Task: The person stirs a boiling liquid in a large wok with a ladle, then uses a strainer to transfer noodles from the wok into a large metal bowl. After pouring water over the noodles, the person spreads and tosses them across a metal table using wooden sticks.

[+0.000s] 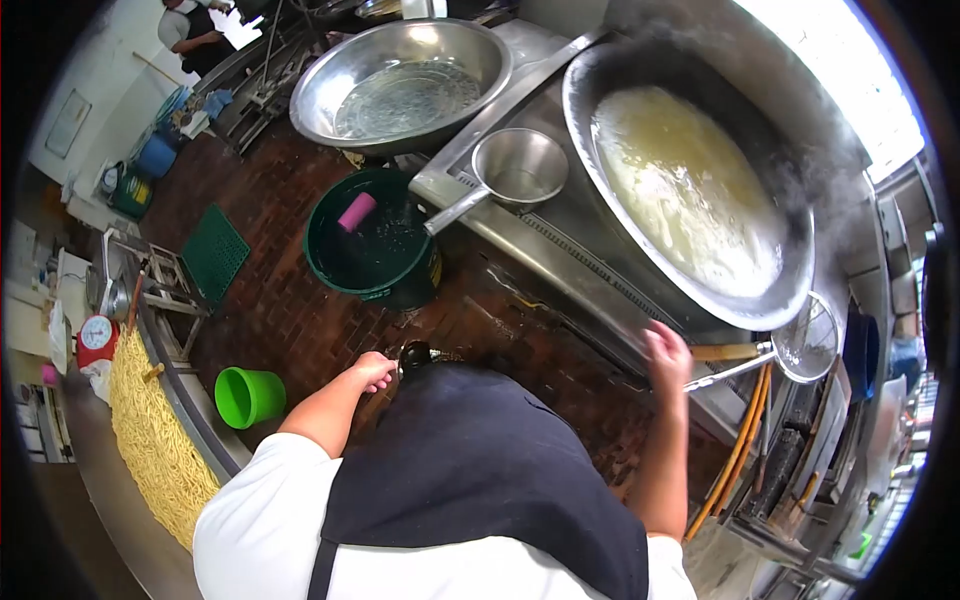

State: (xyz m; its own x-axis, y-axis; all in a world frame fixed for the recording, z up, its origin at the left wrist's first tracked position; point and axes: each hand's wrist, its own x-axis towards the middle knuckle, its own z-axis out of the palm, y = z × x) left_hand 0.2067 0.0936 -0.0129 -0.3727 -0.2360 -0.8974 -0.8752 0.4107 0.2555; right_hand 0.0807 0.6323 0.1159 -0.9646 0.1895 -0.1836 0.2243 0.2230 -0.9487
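Observation:
My left hand (377,372) is low in front of the apron, its fingers closed at a small dark, shiny object (416,355) that is partly hidden behind the apron. I cannot make out what that object is. My right hand (667,355) is raised with loosely bent fingers and shows nothing in it. Beside it are a wooden handle (720,352) and a wire strainer (806,338) leaning by the large wok (577,130). Foamy, pale yellow liquid (690,190) steams in that wok.
A long-handled saucepan (520,168) sits on the metal stove edge, near a wide metal basin (330,85) of water. On the floor stand a dark green tub (335,275) with a pink cup (357,212) and a lime bucket (250,398). Noodles (160,430) cover the left table. Another person (195,35) stands far back.

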